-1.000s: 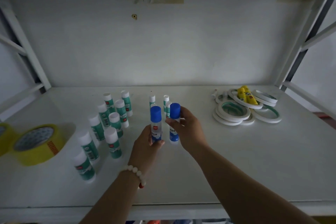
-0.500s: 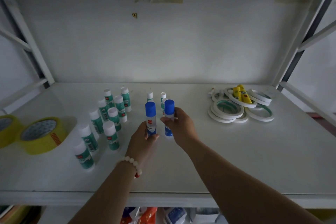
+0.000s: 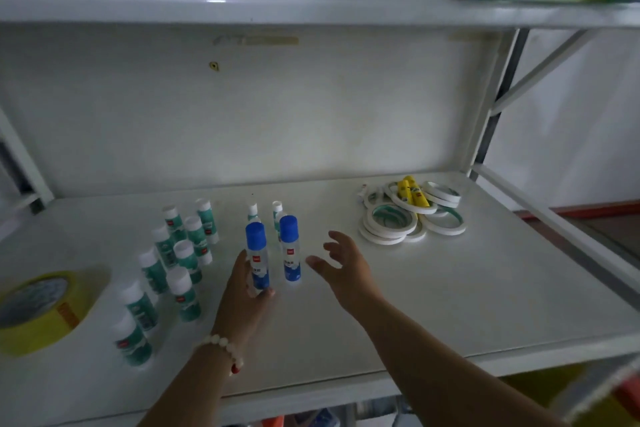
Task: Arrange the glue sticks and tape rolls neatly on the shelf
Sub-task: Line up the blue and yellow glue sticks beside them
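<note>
Two blue-capped glue sticks stand upright side by side mid-shelf. My left hand point(image 3: 244, 291) still grips the left blue-capped glue stick point(image 3: 257, 255) near its base. The right blue-capped glue stick point(image 3: 290, 248) stands free. My right hand point(image 3: 341, 265) hovers just right of it, fingers spread, holding nothing. Behind them stand two small white-capped sticks point(image 3: 253, 211). Several green glue sticks point(image 3: 183, 260) with white caps stand in loose rows to the left. A pile of thin white tape rolls point(image 3: 391, 224) lies at the back right with yellow glue sticks point(image 3: 412, 194) on top.
A wide yellow tape roll point(image 3: 38, 308) lies at the left edge of the white shelf point(image 3: 485, 288). Shelf uprights and a diagonal brace rise on the right point(image 3: 498, 97). Another shelf board point(image 3: 311, 3) hangs overhead. Coloured items show on the level below.
My right hand has let go of the right blue-capped glue stick and drawn back to the right with fingers spread. The camera view has tilted and shifted.
</note>
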